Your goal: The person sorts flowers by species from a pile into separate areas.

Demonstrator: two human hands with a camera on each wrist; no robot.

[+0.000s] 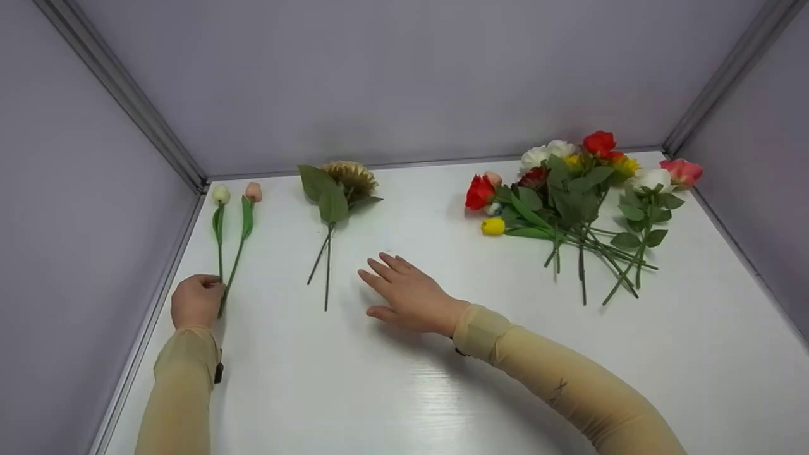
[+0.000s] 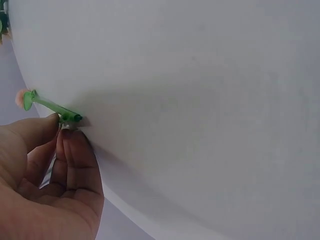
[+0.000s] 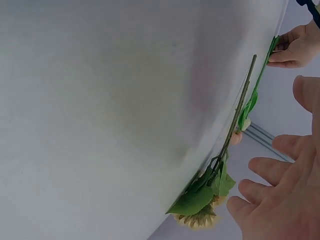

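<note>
Left hand (image 1: pixel 196 302) pinching at tulip stems (image 2: pixel 55 107) near their lower ends, on the tabletop's (image 1: pixel 284 379) left side, one stem or both hard to tell, right hand (image 1: pixel 414 298) spread apart, cut off in its wrist view, heaped flowers (image 1: pixel 572 202) overlapping, some stems hidden

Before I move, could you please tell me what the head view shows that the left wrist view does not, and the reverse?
Only head view: the right hand, fingers spread, and the flower pile.

Only left wrist view: the stem ends facing the camera, and the inner side of the left hand.

Both: that left hand at the tulip stems, the pink tulip and the white table. A green bit at the wrist view's edge is too cut off to identify.
</note>
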